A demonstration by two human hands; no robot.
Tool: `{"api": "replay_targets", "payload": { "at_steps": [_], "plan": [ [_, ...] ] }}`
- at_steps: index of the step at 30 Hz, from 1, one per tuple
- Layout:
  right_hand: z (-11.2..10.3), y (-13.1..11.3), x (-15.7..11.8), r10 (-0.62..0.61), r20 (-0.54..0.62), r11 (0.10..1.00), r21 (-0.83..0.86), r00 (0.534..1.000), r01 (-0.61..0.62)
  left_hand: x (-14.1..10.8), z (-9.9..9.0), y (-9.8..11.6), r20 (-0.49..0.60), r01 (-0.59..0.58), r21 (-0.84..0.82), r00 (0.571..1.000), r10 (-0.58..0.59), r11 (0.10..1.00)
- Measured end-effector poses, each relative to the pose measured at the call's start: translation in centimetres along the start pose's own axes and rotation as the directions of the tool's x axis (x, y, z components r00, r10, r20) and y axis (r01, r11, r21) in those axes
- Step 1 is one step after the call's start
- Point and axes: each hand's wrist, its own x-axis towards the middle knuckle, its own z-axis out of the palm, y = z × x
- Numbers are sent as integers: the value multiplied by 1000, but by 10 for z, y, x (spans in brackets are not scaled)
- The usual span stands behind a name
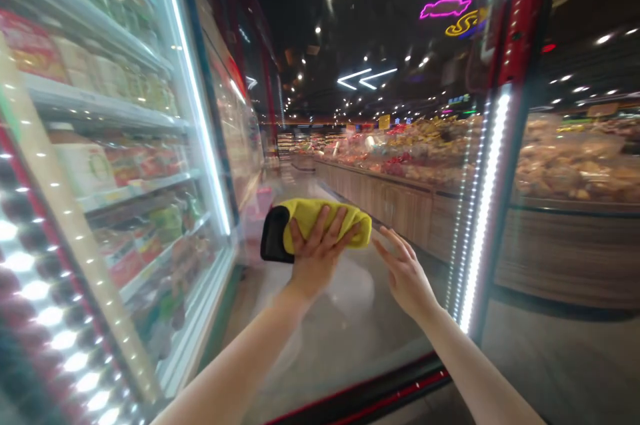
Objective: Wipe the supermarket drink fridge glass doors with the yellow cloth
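A folded yellow cloth [325, 222] with a black section at its left end is pressed against the glass of a door [345, 325]. My left hand [317, 245] lies over the cloth, its fingers spread across the yellow side and holding it to the pane. Just right of the cloth is my right hand [403, 265], with nothing in it and its fingers stretched out and apart. Whether its fingertips touch the glass I cannot tell.
The door has a lit frame strip [485, 218] on the right and a dark red-edged bottom rail [370, 392]. To the left is a lit refrigerated cabinet [110, 112] with shelved goods. Wood-sided produce counters [395, 195] show beyond the glass.
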Motion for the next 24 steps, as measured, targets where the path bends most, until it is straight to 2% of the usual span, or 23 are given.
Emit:
{"api": "replay_targets", "payload": {
  "at_steps": [4, 6, 8, 10, 12, 13, 15, 16, 18, 20, 21, 22, 24],
  "plan": [
    [-5, 10, -3, -42, 45, 998, 45, 998, 40, -82, 15, -8, 41, -256, 5, 966, 256, 967],
    [-9, 16, -5, -44, 61, 998, 39, 997, 42, -103, 13, -17, 45, -310, -13, 950, 310, 951],
    [-11, 21, -8, -30, 76, 999, 17, 997, 29, -95, 7, -21, 27, -249, -33, 968, 249, 968],
    [-11, 25, -12, -24, 96, 1000, 5, 995, 24, -61, 2, -14, -18, -73, -45, 997, 73, 996],
    [-11, 30, -15, -34, 110, 999, 9, 993, 34, -21, 4, 3, -64, 128, -43, 989, -131, 991],
    [-11, 33, -17, -47, 118, 999, 13, 992, 46, -5, 8, 14, -76, 177, -30, 981, -179, 984],
    [-14, 42, -22, -76, 137, 997, 5, 988, 76, 7, 21, 35, -69, 161, -11, 984, -162, 987],
    [-16, 48, -25, -92, 151, 995, -11, 984, 95, 3, 30, 43, -59, 110, -1, 992, -110, 994],
    [-23, 65, -32, -123, 179, 988, -75, 976, 139, -22, 46, 53, -35, -32, 21, 999, 33, 999],
    [-31, 86, -41, -146, 193, 970, -164, 970, 178, -51, 58, 56, -25, -180, 60, 983, 181, 982],
    [-35, 98, -46, -154, 191, 959, -206, 969, 193, -59, 60, 57, -20, -213, 69, 976, 215, 975],
    [-38, 109, -50, -158, 185, 949, -242, 970, 200, -61, 60, 58, -16, -205, 81, 978, 207, 975],
    [-44, 128, -55, -157, 162, 937, -287, 974, 199, -41, 56, 64, -27, -93, 107, 995, 96, 990]
  ]
}}
